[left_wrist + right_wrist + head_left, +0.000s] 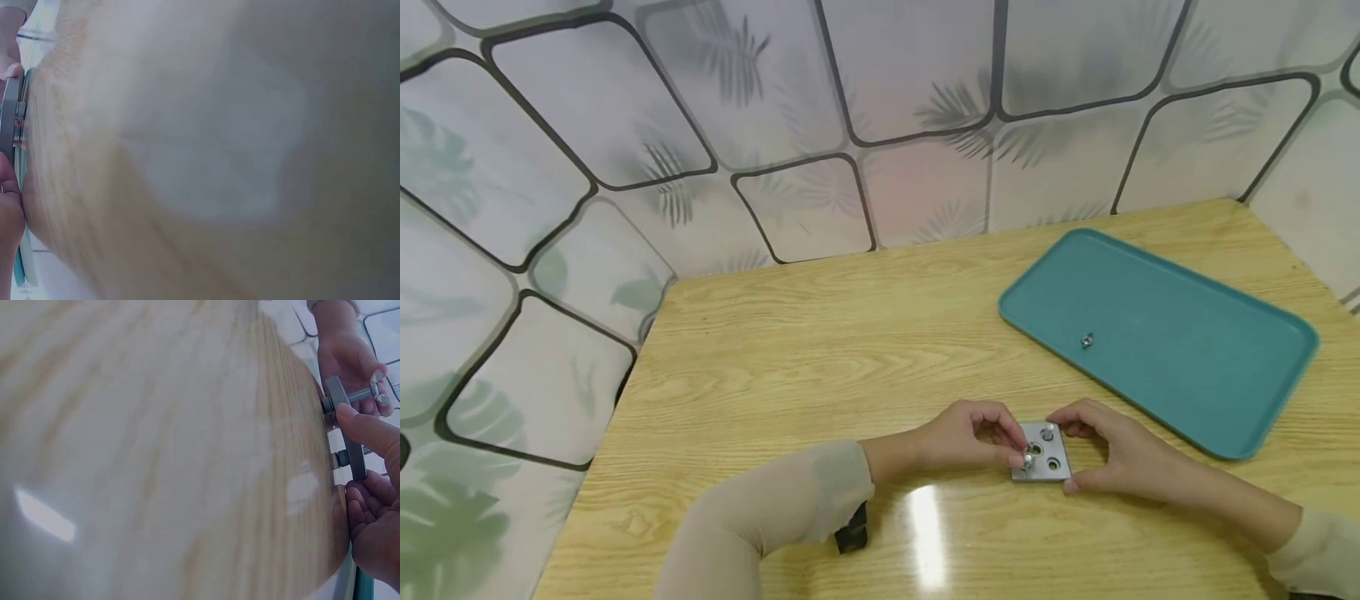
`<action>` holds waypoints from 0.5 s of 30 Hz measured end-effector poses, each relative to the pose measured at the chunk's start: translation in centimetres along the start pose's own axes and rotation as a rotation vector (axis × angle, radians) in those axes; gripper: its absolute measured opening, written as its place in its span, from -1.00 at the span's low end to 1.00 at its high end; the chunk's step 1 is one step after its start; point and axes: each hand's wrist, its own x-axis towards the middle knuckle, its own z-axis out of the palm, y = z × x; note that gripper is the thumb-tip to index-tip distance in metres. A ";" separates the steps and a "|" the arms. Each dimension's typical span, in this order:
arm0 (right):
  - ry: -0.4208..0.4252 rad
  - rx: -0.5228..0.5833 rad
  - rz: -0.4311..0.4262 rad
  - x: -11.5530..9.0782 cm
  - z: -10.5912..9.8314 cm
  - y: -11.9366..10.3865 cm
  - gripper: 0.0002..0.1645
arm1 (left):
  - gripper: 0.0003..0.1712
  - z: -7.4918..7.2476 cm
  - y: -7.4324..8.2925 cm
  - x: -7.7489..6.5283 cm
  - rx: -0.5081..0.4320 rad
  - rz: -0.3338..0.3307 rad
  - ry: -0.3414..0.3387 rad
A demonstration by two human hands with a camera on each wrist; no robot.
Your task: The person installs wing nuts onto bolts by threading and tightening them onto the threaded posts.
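Observation:
A square metal plate with several holes sits near the table's front, bolts standing up through it. In the right wrist view, bolt heads show under the plate, and a wing nut tops one threaded shank. My left hand pinches this wing nut at the plate's left side between thumb and fingertips. With the thumb at the near edge and fingers at the far corner, my right hand grips the plate. The left wrist view catches only the plate's edge at its left border.
A teal tray lies behind and to the right, with one small wing nut on it. The wooden table meets a patterned curtain at the back.

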 end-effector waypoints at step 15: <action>0.013 -0.006 -0.020 0.1 0.1 0.1 -0.27 | -0.72 -0.3 0.0 0.0 0.053 0.037 -0.055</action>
